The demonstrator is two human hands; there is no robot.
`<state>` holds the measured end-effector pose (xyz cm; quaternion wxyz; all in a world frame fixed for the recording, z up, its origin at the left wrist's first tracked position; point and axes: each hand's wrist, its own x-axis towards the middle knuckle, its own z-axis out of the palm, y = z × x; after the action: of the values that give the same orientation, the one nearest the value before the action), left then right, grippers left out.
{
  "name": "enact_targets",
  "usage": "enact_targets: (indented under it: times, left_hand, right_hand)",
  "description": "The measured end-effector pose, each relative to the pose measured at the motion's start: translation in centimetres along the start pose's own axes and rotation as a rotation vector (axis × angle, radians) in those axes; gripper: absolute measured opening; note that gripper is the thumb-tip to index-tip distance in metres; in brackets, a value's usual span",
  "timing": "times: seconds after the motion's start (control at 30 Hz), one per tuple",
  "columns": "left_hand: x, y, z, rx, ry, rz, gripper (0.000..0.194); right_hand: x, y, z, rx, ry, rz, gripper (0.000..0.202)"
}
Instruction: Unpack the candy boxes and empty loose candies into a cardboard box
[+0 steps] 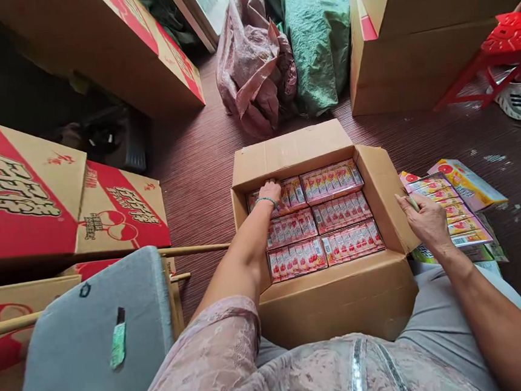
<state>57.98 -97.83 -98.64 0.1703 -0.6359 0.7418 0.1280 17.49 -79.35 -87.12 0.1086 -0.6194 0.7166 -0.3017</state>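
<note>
An open cardboard box (337, 298) stands in front of me, its flaps folded outward. Inside lie several clear-wrapped packs of small pink and yellow cartons (298, 259). My left hand (270, 191) reaches into the far left part of the box and rests on a pack there; its fingertips are hidden. At the right flap (386, 196), my right hand (427, 220) has its fingers closed round a small greenish object (411, 203), which I cannot identify.
More packs (457, 208) lie on the floor at the right. Red and tan cartons (125, 213) and a grey stool (99, 337) stand at the left. Pink (253, 62) and green sacks (318, 44) lie ahead. A red stool (503, 46) and a person's shoe (520, 100) are far right.
</note>
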Motion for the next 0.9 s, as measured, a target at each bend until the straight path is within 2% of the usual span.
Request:
enact_targets:
  times: [0.13,0.27,0.37,0.47,0.5,0.57,0.67,0.7,0.77,0.83,0.9]
  left_hand:
    - [-0.6,-1.0,0.8,-0.007,0.068,0.054,0.110]
    - [-1.6,-0.6,0.8,-0.011,0.088,0.049,0.111]
    - [-3.6,0.7,1.4,0.021,0.142,0.057,0.086]
    - [-7.7,1.5,3.8,0.020,0.173,0.147,0.043]
    - [-9.3,1.3,4.8,-0.007,0.170,0.189,0.038]
    - [-12.1,0.3,6.8,-0.076,0.199,0.212,0.048]
    - [-14.4,-2.3,8.3,-0.103,0.295,0.068,0.081]
    - [-14.4,-3.1,8.3,-0.083,0.294,0.012,0.084]
    - [-13.7,-4.2,7.8,-0.025,0.242,-0.051,0.074]
    - [-12.8,-4.3,6.7,0.018,0.198,-0.065,0.053]
    - [-12.7,-3.6,5.3,0.015,0.210,-0.055,0.039]
  right_hand:
    - [1.1,-0.2,0.9,-0.017,-0.030,-0.034,0.057]
    - [0.8,-0.6,1.4,-0.033,-0.072,-0.075,0.055]
    - [0.6,-0.9,1.4,-0.025,-0.071,-0.080,0.053]
    - [0.5,-1.0,1.3,-0.019,-0.102,-0.078,0.051]
    - [0.6,-1.0,1.3,-0.021,-0.116,-0.082,0.051]
    - [0.6,-1.0,1.4,-0.035,-0.146,-0.094,0.048]
    - [0.2,-1.6,1.6,-0.071,-0.218,-0.095,0.041]
    - [0.0,-1.9,1.7,-0.096,-0.249,-0.086,0.038]
    - [-0.4,-2.7,1.7,-0.162,-0.314,-0.066,0.034]
    - [-0.5,-3.3,1.7,-0.210,-0.363,-0.054,0.031]
    - [-0.5,-3.5,1.4,-0.200,-0.371,-0.032,0.032]
